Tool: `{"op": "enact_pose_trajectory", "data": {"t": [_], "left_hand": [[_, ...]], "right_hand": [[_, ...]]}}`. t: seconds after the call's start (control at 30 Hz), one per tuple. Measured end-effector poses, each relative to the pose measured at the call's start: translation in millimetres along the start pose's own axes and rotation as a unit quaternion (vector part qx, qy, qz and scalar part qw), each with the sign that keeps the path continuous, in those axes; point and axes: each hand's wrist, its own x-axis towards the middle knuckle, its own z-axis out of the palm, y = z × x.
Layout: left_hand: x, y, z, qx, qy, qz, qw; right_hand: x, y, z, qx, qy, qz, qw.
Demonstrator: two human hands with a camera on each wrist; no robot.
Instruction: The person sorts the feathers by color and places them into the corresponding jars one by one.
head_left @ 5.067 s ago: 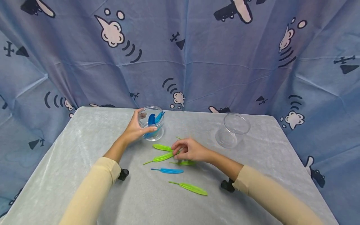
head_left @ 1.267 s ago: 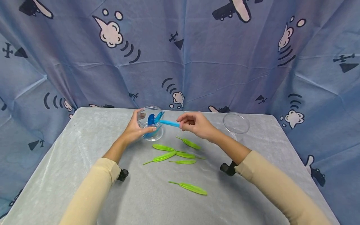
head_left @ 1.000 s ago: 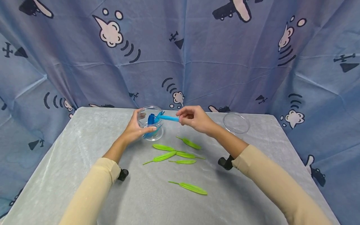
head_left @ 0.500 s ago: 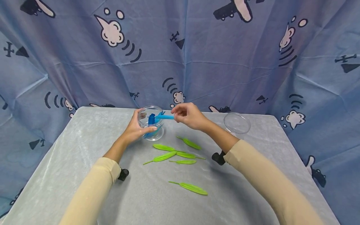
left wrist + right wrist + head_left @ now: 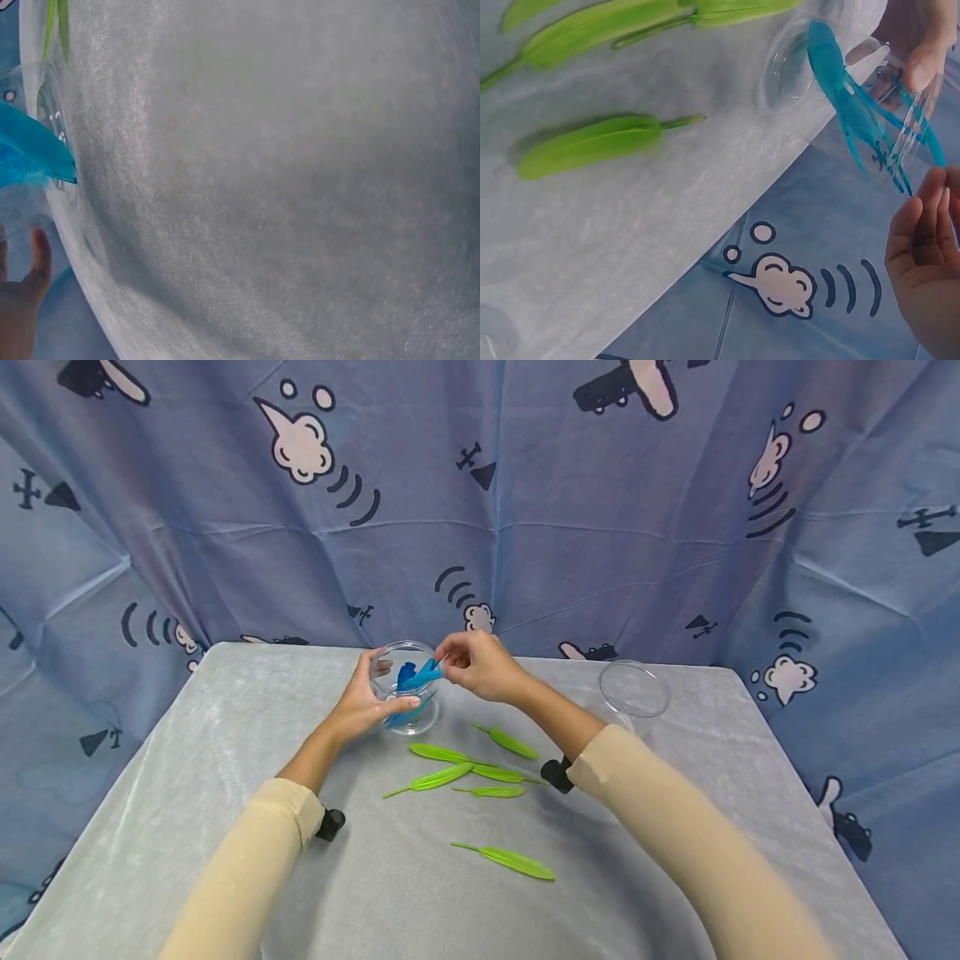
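Note:
My left hand [image 5: 358, 706] grips a clear round jar [image 5: 427, 724] at the back of the table, thumb across its near side. Blue feathers [image 5: 847, 97] lie inside it, seen through the wall in the right wrist view. With fingertips at the jar's right rim, my right hand [image 5: 483, 668] pinches another blue feather [image 5: 429, 678], whose length lies over and into the mouth. The left wrist view catches part of my left hand [image 5: 22, 300] beside the jar, with blue feather [image 5: 37, 146] ends near its base.
Several green feathers lie on the grey cloth-covered table [image 5: 360, 893]: a group in the middle, one feather [image 5: 510, 743] behind it, another feather [image 5: 517, 863] nearer. A second clear jar [image 5: 667, 693] stands at the back right, partly behind my right arm. A patterned blue curtain [image 5: 420, 543] hangs behind.
My right hand picked up the blue feather from the table and carried it to the jar. Over the last second it moved left, bringing the feather farther in. The left hand stays put.

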Motion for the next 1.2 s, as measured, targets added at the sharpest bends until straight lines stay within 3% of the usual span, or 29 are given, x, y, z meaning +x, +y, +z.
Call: {"op": "enact_pose_trajectory", "data": {"t": [0.4,0.67,0.9,1.2], "left_hand": [[-0.8,-0.8,-1.3,-0.007,-0.004,0.009,0.9999],[-0.4,-0.6,-1.0,-0.007,-0.003,0.004,1.0000],[-0.8,-1.0,0.2,0.003,0.003,-0.001,1.0000],[-1.4,-0.7,0.2,0.012,0.002,-0.003,0.9999]], "right_hand": [[11,-9,14,0.017,-0.019,-0.011,1.000],[7,-5,9,0.023,-0.019,-0.014,0.999],[-12,16,-19,0.023,0.016,0.000,1.000],[-58,67,-79,-0.003,0.063,0.039,0.997]]}}
